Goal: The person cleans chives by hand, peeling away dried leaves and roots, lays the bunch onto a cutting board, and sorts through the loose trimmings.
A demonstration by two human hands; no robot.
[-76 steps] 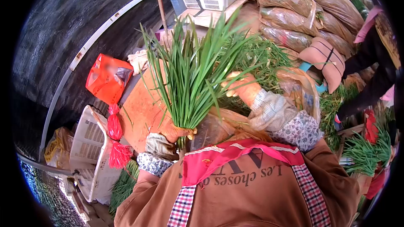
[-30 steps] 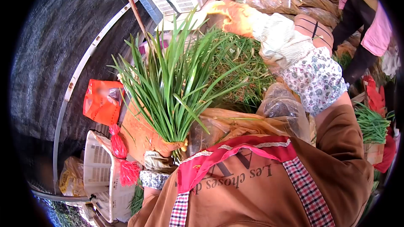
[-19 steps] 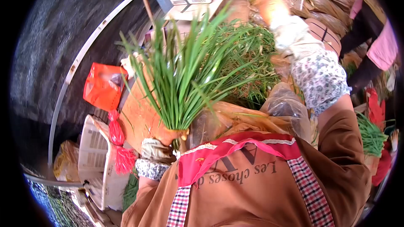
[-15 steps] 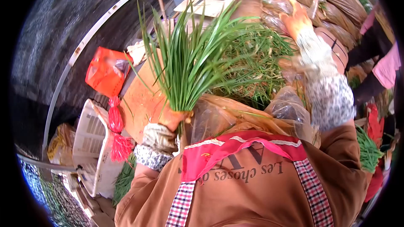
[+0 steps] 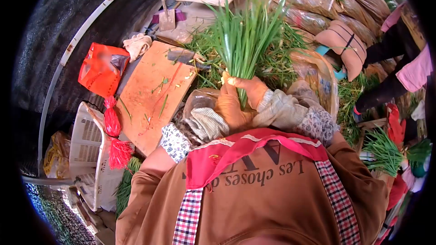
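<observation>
Left hand (image 5: 232, 109) and right hand (image 5: 252, 91) closed round stems of greens (image 5: 247, 47), bunch leafy end away from apron (image 5: 254, 147), off right edge of board (image 5: 152, 97). Scraps on board.

Bunch of long green leaves (image 5: 243, 47): slender, fresh green, many strands. Gathered narrow at the lower part, held between left hand (image 5: 233, 108) and right hand (image 5: 252, 90). Upper leaves fanned out, tips pointing away from the wearer, blurred. Lower ends largely hidden by the hands. Position: beside the orange board (image 5: 152, 90).
</observation>
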